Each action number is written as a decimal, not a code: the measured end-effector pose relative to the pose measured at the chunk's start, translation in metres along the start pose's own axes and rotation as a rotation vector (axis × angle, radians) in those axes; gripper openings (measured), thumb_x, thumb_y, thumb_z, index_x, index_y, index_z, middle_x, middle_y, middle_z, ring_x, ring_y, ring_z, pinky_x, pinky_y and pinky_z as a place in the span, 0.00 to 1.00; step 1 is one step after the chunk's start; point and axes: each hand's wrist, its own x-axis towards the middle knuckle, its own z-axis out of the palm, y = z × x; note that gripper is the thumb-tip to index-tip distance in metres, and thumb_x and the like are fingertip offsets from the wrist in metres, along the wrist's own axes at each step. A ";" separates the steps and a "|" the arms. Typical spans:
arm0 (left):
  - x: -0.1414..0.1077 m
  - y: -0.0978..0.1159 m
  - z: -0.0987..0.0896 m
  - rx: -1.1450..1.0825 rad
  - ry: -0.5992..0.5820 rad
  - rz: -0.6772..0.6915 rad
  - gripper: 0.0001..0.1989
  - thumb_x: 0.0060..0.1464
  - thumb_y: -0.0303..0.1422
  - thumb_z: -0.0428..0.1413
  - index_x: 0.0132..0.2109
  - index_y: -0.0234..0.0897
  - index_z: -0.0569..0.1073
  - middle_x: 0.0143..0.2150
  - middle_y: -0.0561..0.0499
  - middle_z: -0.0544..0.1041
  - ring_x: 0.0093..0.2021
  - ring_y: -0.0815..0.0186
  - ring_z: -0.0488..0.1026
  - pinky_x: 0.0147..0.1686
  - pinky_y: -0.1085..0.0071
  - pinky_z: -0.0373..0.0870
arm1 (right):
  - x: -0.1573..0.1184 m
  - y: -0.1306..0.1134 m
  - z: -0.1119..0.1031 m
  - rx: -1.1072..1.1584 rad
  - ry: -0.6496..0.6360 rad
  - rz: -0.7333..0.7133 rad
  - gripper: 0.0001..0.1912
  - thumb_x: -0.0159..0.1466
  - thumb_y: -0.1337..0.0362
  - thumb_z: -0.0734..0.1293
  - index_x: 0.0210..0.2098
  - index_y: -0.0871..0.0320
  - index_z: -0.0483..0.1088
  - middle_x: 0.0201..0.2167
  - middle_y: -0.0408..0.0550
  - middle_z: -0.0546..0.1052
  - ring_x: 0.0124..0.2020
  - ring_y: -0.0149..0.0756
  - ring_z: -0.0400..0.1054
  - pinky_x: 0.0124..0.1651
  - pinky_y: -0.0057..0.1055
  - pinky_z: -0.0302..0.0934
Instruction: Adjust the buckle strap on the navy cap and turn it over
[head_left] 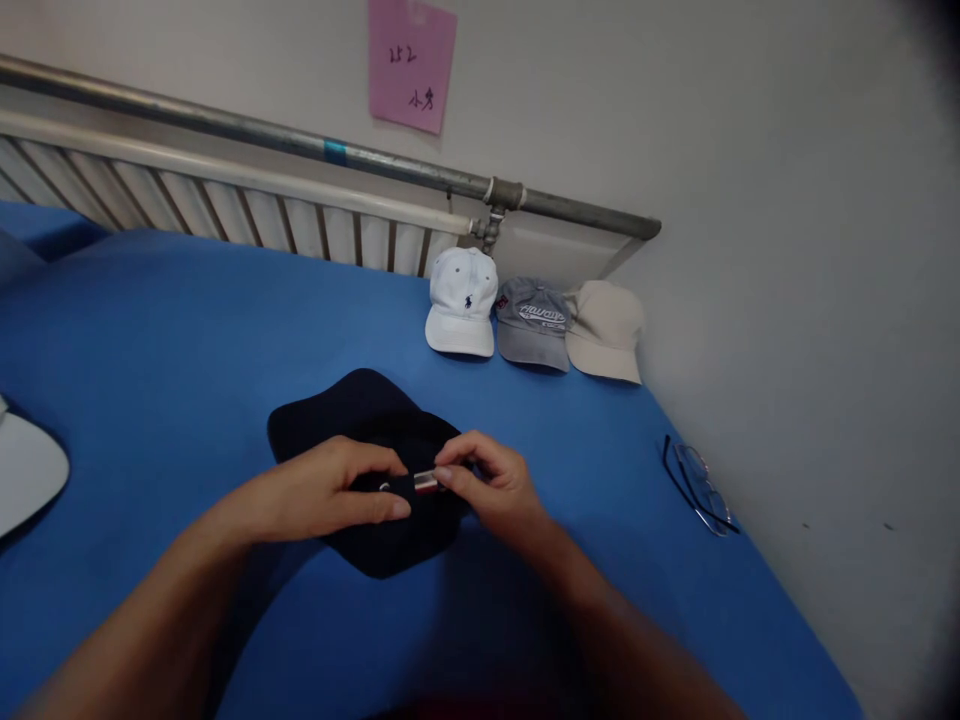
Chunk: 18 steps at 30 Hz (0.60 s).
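Observation:
A dark navy cap [345,402] lies on the blue surface in front of me, its brim pointing to the far left. At its back strap sits a small metal buckle [425,482]. My left hand [337,490] grips the strap just left of the buckle, thumb below and fingers above. From the other side, my right hand [491,480] pinches the strap at the buckle's right end between thumb and fingers. Part of the strap and the cap's opening are hidden under my hands.
Along the back stand a white cap [461,300], a grey cap [534,325] and a beige cap [606,330]. Eyeglasses [701,487] lie at the right edge by the wall. Another white brim [30,470] shows at far left. A radiator [262,215] and pipe [247,128] run behind.

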 end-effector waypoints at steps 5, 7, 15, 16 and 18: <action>-0.004 -0.007 -0.005 -0.236 -0.027 0.021 0.12 0.58 0.42 0.55 0.37 0.36 0.74 0.25 0.58 0.64 0.25 0.74 0.58 0.23 0.78 0.54 | 0.005 0.006 -0.007 -0.028 0.090 -0.087 0.02 0.60 0.64 0.67 0.34 0.52 0.73 0.35 0.44 0.76 0.40 0.35 0.70 0.48 0.37 0.61; -0.010 -0.010 -0.011 -0.369 0.023 0.035 0.12 0.57 0.41 0.57 0.36 0.36 0.73 0.27 0.56 0.68 0.26 0.73 0.62 0.25 0.78 0.57 | 0.009 0.011 -0.011 -0.007 0.193 -0.096 0.04 0.61 0.64 0.66 0.35 0.52 0.73 0.41 0.46 0.76 0.48 0.38 0.68 0.55 0.40 0.58; -0.024 -0.014 -0.011 -1.018 0.134 0.480 0.10 0.57 0.38 0.56 0.40 0.36 0.74 0.41 0.45 0.80 0.37 0.62 0.77 0.35 0.73 0.73 | 0.012 0.025 -0.005 0.187 0.005 0.172 0.19 0.57 0.67 0.64 0.48 0.52 0.70 0.48 0.48 0.74 0.51 0.40 0.68 0.54 0.41 0.60; -0.025 -0.014 -0.010 -1.106 0.166 0.555 0.11 0.57 0.39 0.55 0.41 0.36 0.74 0.40 0.46 0.80 0.36 0.63 0.78 0.34 0.73 0.74 | 0.011 0.024 -0.003 0.189 -0.033 0.173 0.22 0.55 0.69 0.65 0.50 0.52 0.69 0.50 0.48 0.74 0.52 0.40 0.67 0.55 0.41 0.60; -0.029 -0.014 -0.010 -1.292 0.262 0.657 0.09 0.56 0.37 0.56 0.39 0.37 0.74 0.36 0.51 0.79 0.31 0.68 0.77 0.31 0.76 0.75 | 0.009 0.023 0.003 0.184 -0.089 0.195 0.28 0.52 0.72 0.65 0.52 0.51 0.68 0.51 0.48 0.73 0.53 0.41 0.66 0.57 0.43 0.58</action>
